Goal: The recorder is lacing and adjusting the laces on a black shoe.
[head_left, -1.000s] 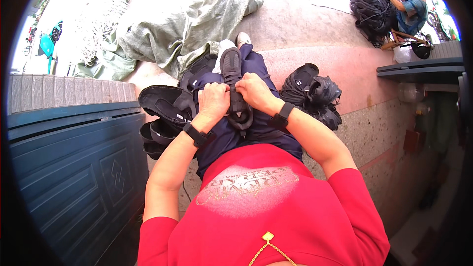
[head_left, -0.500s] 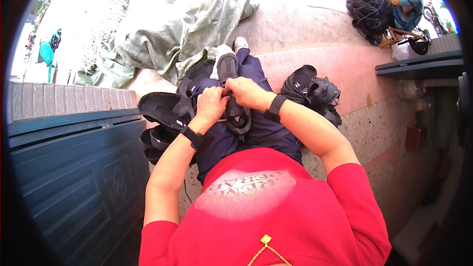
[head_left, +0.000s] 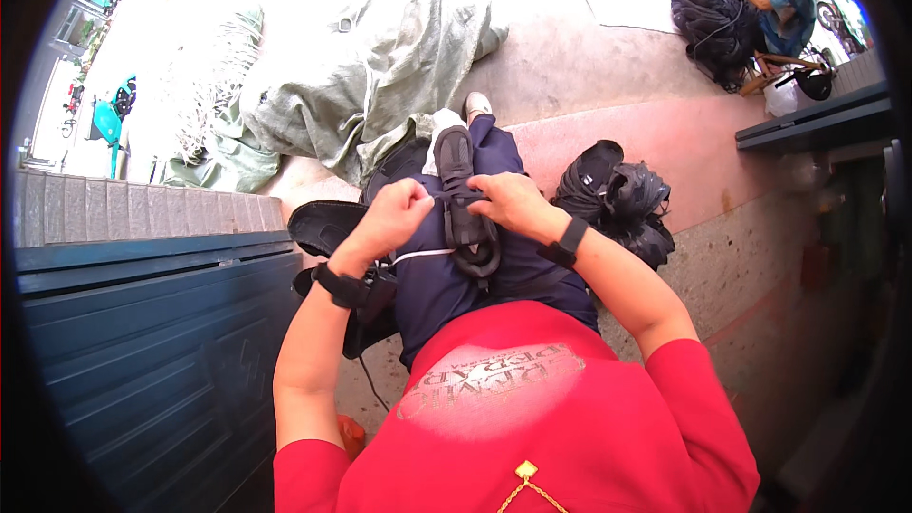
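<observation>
A black lace-up shoe (head_left: 458, 157) lies lengthwise on my lap, its toe pointing away and its padded collar towards me. Beside its left edge, my left hand (head_left: 392, 217) is closed, thumb and finger pinching a dark shoelace (head_left: 444, 196) that runs to the lacing area. My right hand (head_left: 518, 204) is curled at the shoe's right edge, index finger and thumb bent towards the laces. What those right fingers grip, if anything, is too small to make out. A thin white cord (head_left: 424, 255) crosses my left thigh below the shoe.
Dark shoes (head_left: 328, 226) lie by my left leg, and a bundle of black shoes (head_left: 617, 199) by my right. A grey-green sack (head_left: 323, 95) spreads ahead. Blue panels (head_left: 152, 342) stand at left. At far right, a person (head_left: 787, 14) sits by a black shoe pile (head_left: 711, 19).
My hands have moved apart from their close pinch over the shoe, the left to the left and the right to the right. The shoe's lacing area is now uncovered. The view has shifted slightly.
</observation>
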{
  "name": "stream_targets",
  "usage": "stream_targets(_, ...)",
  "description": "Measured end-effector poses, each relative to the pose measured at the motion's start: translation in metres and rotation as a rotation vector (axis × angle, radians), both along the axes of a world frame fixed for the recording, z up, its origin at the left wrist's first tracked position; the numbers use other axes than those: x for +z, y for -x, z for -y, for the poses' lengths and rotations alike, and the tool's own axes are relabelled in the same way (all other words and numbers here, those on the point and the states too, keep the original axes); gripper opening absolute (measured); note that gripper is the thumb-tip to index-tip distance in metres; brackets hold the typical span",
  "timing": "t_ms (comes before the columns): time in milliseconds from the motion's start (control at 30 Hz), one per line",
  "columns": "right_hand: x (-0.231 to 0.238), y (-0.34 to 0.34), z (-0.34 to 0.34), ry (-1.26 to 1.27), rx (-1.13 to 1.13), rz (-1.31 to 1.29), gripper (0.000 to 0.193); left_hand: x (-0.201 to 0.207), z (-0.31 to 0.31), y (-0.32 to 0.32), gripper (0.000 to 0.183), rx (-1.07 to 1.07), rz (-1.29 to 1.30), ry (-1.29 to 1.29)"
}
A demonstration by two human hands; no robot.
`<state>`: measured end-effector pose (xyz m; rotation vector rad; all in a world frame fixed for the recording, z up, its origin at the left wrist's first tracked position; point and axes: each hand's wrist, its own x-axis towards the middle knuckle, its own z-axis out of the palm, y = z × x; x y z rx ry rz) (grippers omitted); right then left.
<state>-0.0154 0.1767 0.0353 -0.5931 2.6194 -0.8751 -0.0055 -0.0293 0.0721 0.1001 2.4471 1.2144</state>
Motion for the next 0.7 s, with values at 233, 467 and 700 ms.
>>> stream_targets(233,-0.007,0.005,0.014,0.542,-0.244,0.278,0.018,-0.005,-0.009,-0.010,0.021,0.125,0.267,-0.455)
stream_targets(467,-0.020,-0.003,-0.016,0.647,-0.283,0.404,0.022,-0.022,-0.013,-0.011,0.033,0.177,0.456,-0.531)
stream_targets(700,-0.016,0.000,-0.010,0.632,-0.286,0.424,0.023,-0.029,-0.014,-0.008,0.017,0.222,0.475,-0.534)
